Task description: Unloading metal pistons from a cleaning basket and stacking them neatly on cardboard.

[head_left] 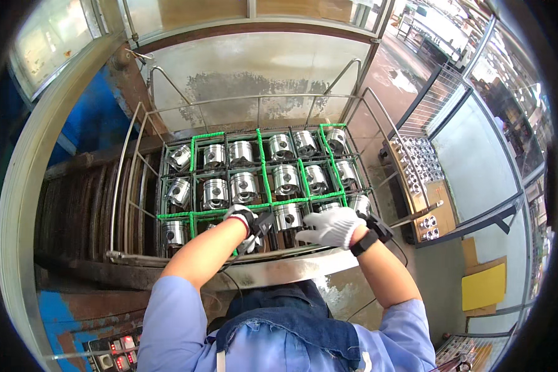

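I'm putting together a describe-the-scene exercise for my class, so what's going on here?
A person in white gloves is working over a wire basket of metal pistons, which sit in rows between green-wrapped dividers. Both hands are at the near row: the left hand and the right hand are on either side of one piston. Whether either grips anything can't be told. More metal parts stand on a cart to the right.

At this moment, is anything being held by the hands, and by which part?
The right hand appears open, holding nothing visible; whether the left hand holds anything cannot be told.
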Demonstrator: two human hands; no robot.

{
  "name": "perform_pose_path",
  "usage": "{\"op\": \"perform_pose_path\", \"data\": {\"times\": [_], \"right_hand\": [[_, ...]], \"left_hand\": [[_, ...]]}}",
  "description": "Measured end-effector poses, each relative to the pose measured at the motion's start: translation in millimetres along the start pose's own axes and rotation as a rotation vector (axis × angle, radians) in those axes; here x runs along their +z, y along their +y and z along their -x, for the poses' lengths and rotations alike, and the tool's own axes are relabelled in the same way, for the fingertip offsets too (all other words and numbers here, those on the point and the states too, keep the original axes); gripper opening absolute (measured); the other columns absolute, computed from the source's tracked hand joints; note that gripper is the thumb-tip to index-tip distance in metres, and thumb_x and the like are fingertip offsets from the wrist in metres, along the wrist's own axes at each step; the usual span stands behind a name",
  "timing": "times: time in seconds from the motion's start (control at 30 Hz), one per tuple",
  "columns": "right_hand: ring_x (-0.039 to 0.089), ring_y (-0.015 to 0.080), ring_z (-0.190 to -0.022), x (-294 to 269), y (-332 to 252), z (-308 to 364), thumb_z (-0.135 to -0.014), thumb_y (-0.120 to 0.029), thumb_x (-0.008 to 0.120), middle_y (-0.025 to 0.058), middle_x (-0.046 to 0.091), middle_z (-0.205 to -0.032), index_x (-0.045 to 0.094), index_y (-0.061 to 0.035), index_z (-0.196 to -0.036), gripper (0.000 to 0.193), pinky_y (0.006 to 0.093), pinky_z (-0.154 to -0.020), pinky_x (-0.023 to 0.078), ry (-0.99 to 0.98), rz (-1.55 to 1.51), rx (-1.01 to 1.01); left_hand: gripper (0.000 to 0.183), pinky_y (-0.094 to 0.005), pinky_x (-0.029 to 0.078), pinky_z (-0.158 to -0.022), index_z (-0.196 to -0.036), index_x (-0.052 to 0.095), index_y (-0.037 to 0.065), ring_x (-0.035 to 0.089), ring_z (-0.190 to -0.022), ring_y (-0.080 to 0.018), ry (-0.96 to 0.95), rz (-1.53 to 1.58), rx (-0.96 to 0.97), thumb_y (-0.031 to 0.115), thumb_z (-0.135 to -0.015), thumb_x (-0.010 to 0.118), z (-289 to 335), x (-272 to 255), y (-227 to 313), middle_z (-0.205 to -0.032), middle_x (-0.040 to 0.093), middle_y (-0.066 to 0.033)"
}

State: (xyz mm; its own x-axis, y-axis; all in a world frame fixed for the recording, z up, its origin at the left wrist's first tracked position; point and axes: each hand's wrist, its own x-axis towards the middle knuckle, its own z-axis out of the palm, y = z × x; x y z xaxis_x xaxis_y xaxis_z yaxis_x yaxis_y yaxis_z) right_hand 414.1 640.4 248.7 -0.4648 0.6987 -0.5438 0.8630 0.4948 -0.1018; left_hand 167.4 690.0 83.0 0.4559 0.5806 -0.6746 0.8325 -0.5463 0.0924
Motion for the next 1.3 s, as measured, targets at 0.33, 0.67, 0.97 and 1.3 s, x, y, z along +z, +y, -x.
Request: {"op": "perform_pose_path", "data": {"times": [0.33,0.67,0.97,1.3], "right_hand": [[0.067,0.0319,-0.090,64.7,7.1,-150.0,-0.083,-0.031,0.066,0.0125,0.070,-0.101,0.057,-0.0160,-0.125,0.046,0.0413,-0.074,0.053,-0.472,0.155,-0.354],[0.069,0.0320,-0.090,24.9,16.2,-147.4,-0.073,-0.032,0.066,0.0106,0.073,-0.094,0.075,-0.0171,-0.091,0.025,0.0399,-0.077,0.056,-0.186,0.034,-0.139],[0.067,0.0306,-0.095,5.5,84.8,-145.7,-0.078,-0.043,0.067,0.0119,0.071,-0.098,0.073,-0.0139,-0.095,0.035,0.0376,-0.079,0.054,0.062,-0.453,0.028],[0.066,0.0281,-0.084,78.1,177.4,-170.1,-0.073,-0.011,0.073,0.0059,0.070,-0.093,0.067,-0.0173,-0.097,0.026,0.0375,-0.078,0.056,0.439,-0.872,-0.115]], "left_hand": [[0.051,-0.0493,0.052,-0.086,-0.132,0.054,0.009,0.064,-0.102,-0.0397,0.135,0.224,-0.110,0.035,-0.089,0.050,4.5,9.7,5.6,-0.114,0.064,-0.0238],[0.048,-0.0401,0.056,-0.069,-0.121,0.063,0.008,0.068,-0.080,-0.0279,0.155,0.502,-0.130,0.026,-0.077,0.063,35.5,-35.1,-8.7,-0.097,0.071,-0.0164],[0.044,-0.0286,0.055,-0.072,-0.132,0.053,-0.001,0.066,-0.087,-0.0173,0.462,1.716,-0.055,0.019,-0.093,0.060,1.9,-6.7,-11.1,-0.109,0.068,-0.0132],[0.033,-0.0511,0.054,-0.091,-0.124,0.057,0.007,0.065,-0.096,-0.0298,0.327,2.361,0.329,0.026,-0.096,0.055,-14.4,60.0,-96.4,-0.091,0.063,-0.0175]]}}
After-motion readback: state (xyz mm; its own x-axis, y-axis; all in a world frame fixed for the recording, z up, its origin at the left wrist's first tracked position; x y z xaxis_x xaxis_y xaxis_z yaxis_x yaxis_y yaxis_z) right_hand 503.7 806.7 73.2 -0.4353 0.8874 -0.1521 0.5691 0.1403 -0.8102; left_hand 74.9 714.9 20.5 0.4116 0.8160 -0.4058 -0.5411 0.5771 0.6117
